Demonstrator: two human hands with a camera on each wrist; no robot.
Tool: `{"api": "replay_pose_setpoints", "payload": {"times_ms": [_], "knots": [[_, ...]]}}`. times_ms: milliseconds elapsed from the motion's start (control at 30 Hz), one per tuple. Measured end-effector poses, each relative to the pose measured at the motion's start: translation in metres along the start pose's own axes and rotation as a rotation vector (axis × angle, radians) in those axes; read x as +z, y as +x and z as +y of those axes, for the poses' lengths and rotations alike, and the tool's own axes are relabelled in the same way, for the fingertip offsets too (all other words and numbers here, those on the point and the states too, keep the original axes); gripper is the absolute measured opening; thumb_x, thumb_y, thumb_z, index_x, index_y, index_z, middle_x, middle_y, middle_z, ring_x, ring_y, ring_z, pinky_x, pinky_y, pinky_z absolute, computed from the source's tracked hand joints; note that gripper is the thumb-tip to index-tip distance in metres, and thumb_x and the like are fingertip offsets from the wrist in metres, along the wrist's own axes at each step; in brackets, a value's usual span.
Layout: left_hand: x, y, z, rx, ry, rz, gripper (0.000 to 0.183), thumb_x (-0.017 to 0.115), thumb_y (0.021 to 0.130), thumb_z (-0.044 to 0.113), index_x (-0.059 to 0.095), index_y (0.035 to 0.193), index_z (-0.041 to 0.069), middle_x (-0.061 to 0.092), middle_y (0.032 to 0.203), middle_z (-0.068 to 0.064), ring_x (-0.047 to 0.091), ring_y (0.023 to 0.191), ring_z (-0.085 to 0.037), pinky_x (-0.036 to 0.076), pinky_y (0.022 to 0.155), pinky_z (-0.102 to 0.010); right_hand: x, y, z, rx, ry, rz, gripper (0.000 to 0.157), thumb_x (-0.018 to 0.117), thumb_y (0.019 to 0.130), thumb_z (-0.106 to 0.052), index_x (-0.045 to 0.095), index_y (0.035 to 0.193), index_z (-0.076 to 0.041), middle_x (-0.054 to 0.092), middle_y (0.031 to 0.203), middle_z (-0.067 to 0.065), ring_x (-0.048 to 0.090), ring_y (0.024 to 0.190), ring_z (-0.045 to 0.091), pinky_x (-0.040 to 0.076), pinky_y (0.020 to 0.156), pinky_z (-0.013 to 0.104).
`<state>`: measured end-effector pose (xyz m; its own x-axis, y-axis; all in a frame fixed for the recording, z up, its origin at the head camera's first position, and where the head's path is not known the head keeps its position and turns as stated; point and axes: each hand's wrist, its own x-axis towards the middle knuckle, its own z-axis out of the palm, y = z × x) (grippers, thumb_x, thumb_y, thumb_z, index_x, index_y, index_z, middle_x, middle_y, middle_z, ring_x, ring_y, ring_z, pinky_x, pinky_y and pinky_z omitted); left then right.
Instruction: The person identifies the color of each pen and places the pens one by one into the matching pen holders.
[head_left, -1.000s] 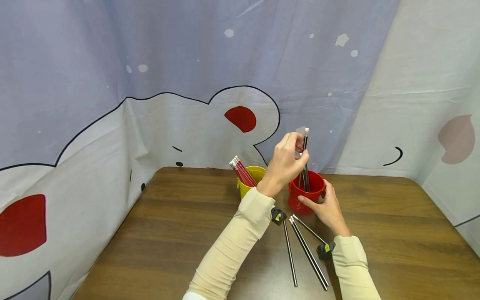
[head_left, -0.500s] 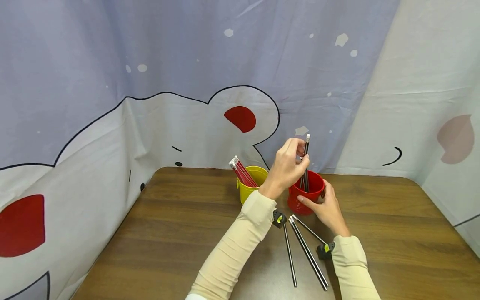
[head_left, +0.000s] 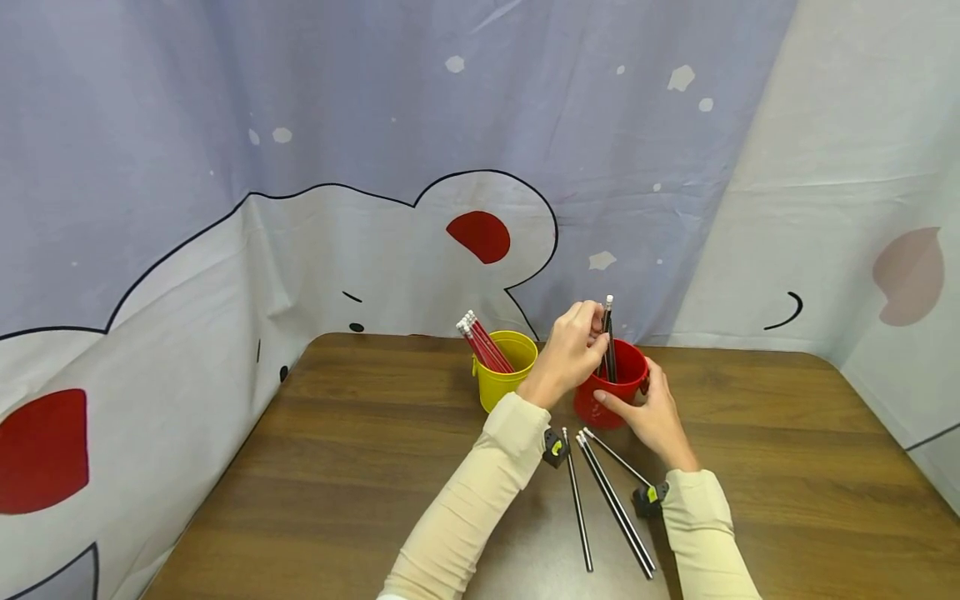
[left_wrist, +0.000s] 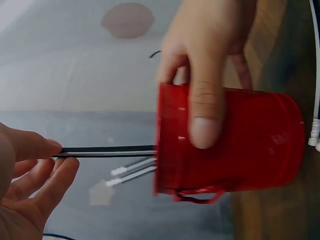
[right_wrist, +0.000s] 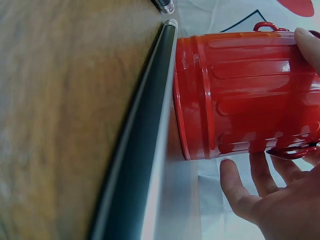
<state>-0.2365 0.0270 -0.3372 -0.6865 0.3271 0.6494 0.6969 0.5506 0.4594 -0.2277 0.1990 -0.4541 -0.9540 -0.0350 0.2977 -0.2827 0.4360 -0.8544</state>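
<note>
My left hand (head_left: 570, 350) is over the red bucket (head_left: 600, 408), pinching a black-and-white pencil (left_wrist: 107, 151) between thumb and fingertips. The pencil's lower part runs past the rim and is hidden inside. A few other dark pencils (left_wrist: 134, 170) with white erasers stick out of the same bucket. My right hand (head_left: 656, 421) grips the bucket from its right side, thumb (left_wrist: 206, 115) across the front wall near the rim and fingers around the other side. The bucket stands upright on the table.
To the left stands a yellow bucket (head_left: 501, 390) with several red pencils (head_left: 487, 346) leaning in it. Loose black-and-white pencils (head_left: 615, 504) lie on the wooden table (head_left: 360, 467) in front of the red bucket. A printed curtain (head_left: 360, 108) hangs close behind the table.
My left hand has come down toward the red bucket, and the pencil in it sits lower inside. My right hand and the bucket have stayed in place.
</note>
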Motion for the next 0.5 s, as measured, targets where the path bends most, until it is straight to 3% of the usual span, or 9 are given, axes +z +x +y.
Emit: {"api": "replay_pose_setpoints", "payload": {"times_ms": [233, 500], "knots": [[0.013, -0.012, -0.012, -0.065, -0.016, -0.046, 0.015, 0.062, 0.083, 0.002, 0.053, 0.095, 0.001, 0.051, 0.083, -0.005, 0.052, 0.074, -0.008, 0.042, 0.067, -0.004, 0.000, 0.000, 0.000, 0.001, -0.003, 0.006, 0.089, 0.076, 0.073, -0.038, 0.024, 0.141, -0.011, 0.036, 0.132, 0.014, 0.040, 0.116, 0.032, 0.036, 0.095, 0.053], [0.023, -0.023, -0.019, -0.082, 0.013, -0.075, 0.017, 0.063, 0.082, 0.003, 0.055, 0.097, 0.001, 0.056, 0.086, -0.006, 0.053, 0.075, -0.009, 0.043, 0.067, -0.005, 0.000, 0.000, 0.000, -0.008, 0.006, 0.017, 0.088, 0.076, 0.073, -0.036, 0.025, 0.141, -0.010, 0.037, 0.132, 0.015, 0.040, 0.116, 0.031, 0.036, 0.095, 0.053]]}}
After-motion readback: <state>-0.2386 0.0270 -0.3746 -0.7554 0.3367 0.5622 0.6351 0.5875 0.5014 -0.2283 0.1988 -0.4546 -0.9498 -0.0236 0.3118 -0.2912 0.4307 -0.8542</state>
